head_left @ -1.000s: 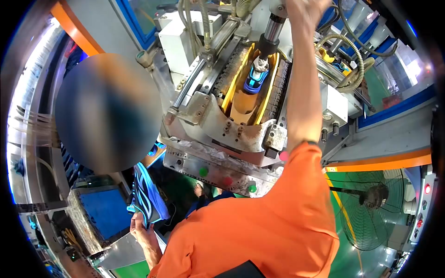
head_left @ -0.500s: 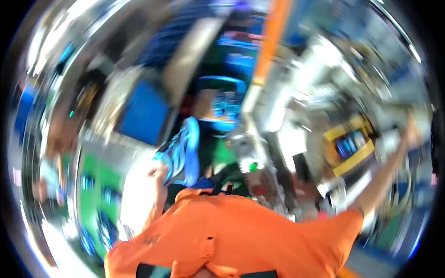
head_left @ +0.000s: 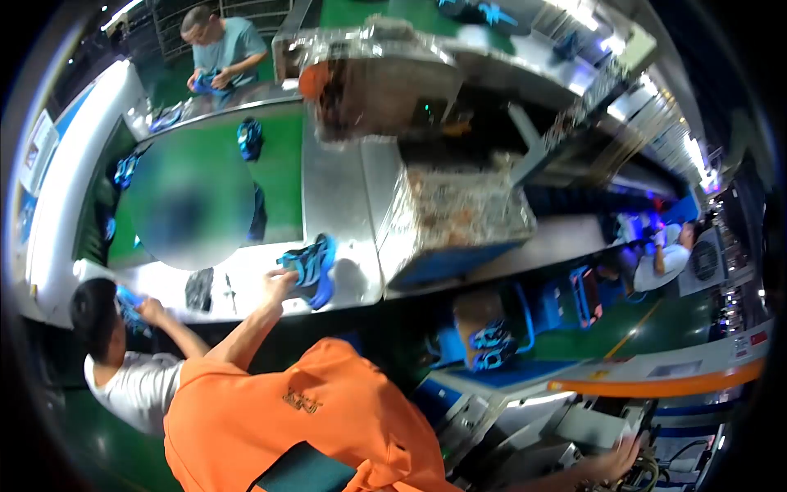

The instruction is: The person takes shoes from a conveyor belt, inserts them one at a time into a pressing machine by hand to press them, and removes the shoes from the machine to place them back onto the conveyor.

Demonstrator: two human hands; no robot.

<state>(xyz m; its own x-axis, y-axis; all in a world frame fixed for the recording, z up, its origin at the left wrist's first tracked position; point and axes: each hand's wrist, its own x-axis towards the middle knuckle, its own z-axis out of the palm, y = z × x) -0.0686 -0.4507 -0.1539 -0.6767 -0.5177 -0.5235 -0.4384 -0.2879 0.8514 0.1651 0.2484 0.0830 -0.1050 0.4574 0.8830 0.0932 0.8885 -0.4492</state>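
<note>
Blue sneakers [head_left: 311, 269], seemingly a pair held together, are gripped by my left hand [head_left: 281, 284] at their left side. They are at the front of a shiny steel tabletop [head_left: 354, 271]; whether they touch it I cannot tell. Beyond them, a green conveyor belt [head_left: 283, 180] carries more blue shoes, one sneaker [head_left: 250, 138] among them. My right hand [head_left: 616, 461] is stretched far out at the lower right, close to a grey machine [head_left: 586, 425]. Its fingers are spread and I see nothing in them.
A worker in white [head_left: 135, 381] sits close on my left; another person [head_left: 225, 53] handles a shoe across the belt. A plastic-wrapped box [head_left: 455, 209] stands right of the sneakers. A blue chair [head_left: 525, 316] bears more sneakers [head_left: 490, 344]. An orange rail [head_left: 656, 385] runs along the right.
My view has turned left, from the machine side towards the belt. My left hand has carried the sneakers over to the steel tabletop. My right arm still reaches out towards the machine.
</note>
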